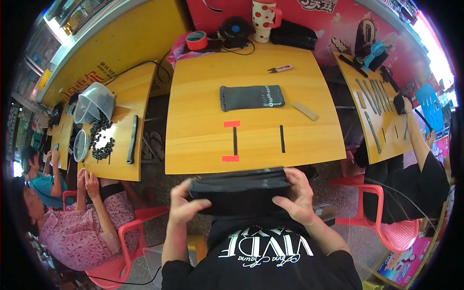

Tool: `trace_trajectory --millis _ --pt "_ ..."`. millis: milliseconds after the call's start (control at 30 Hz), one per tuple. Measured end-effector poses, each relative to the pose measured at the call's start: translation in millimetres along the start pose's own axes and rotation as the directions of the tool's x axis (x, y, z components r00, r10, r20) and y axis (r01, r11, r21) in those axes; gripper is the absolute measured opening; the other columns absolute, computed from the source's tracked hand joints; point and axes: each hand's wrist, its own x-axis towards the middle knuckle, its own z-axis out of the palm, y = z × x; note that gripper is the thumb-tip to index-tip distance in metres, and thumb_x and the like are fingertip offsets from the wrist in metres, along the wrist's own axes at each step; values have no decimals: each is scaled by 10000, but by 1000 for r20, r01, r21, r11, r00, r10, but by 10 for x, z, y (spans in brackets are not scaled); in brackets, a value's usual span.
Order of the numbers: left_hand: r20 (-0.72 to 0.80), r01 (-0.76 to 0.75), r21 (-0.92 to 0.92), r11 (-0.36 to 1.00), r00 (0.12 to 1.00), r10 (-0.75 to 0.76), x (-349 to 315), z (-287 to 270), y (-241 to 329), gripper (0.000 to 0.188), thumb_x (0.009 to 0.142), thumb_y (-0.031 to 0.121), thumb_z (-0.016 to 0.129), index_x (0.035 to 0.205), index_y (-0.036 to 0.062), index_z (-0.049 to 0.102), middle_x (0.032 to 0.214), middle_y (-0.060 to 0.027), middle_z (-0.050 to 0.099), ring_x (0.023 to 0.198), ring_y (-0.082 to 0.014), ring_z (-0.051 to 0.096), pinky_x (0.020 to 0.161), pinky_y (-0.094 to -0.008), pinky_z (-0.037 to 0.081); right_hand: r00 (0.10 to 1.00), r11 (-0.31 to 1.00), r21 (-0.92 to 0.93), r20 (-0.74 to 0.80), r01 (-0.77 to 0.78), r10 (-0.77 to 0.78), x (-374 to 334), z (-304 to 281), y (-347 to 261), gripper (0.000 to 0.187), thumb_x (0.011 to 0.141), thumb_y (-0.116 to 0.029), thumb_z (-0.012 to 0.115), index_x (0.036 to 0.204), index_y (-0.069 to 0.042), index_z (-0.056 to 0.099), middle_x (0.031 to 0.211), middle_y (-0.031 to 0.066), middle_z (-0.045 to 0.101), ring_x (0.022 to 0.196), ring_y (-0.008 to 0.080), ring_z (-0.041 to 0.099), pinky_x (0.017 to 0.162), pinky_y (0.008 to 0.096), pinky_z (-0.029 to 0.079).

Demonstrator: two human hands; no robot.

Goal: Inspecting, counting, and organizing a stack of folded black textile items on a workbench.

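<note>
Between my left hand and my right hand is a thick stack of black flat pieces, held at both ends just off the near table edge, over my lap. My fingers wrap behind the stack and the thumbs press on its near side. The material of the pieces is hard to tell. Ahead on the wooden table lies a dark flat rectangular panel with small pale marks along its right end. A tan flat bar rests to its right, and pink-handled thread snips lie beyond.
Two dark lines with red tape mark the near tabletop. At the back stand a red tape roll, a small black fan, a spotted tumbler and a black pile. People sit at side tables; black bits spill from a clear tub.
</note>
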Motion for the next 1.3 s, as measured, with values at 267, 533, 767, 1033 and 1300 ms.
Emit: trace_trajectory --millis 267,533,767,1033,1300 --pt "-387 -69 -167 984 922 -1 580 -1083 178 229 861 34 674 1072 -57 666 987 -97 708 861 -167 674 839 -301 524 972 991 37 199 -132 122 1628 1202 79 628 798 -21 743 1350 -18 444 773 -3 529 684 72 501 601 236 425" --pt "-457 75 -336 939 859 -232 900 -1451 -468 243 811 81 739 992 -74 689 963 -131 704 814 -190 680 782 -317 534 976 722 -683 213 113 50 2134 1355 568 667 817 -337 732 1345 -28 468 1175 261 580 1139 403 552 934 459 465" --pt "-667 70 -48 996 740 -84 787 -1786 -372 341 892 219 683 1163 14 649 993 -62 704 817 -161 636 722 -261 443 999 921 -387 -14 31 -39 2573 91 129 607 839 -363 777 1275 -12 543 820 75 665 738 134 624 675 297 519" --pt "-746 77 -155 985 644 -168 297 -1896 -481 229 935 319 637 1010 104 669 919 -34 694 780 -144 617 671 -272 410 837 972 -179 -547 -155 33 3988 -2149 -306 966 777 -484 784 1438 62 337 1425 241 447 1335 288 425 1096 380 340" --pt "-811 269 -333 904 407 -420 -256 -1473 -931 359 921 283 678 1179 34 656 1130 -116 674 1066 -273 631 914 -403 498 786 949 7 -558 -314 264 5176 -2741 -38 926 744 -517 796 1428 -36 397 1456 209 414 1351 277 404 1089 472 317"
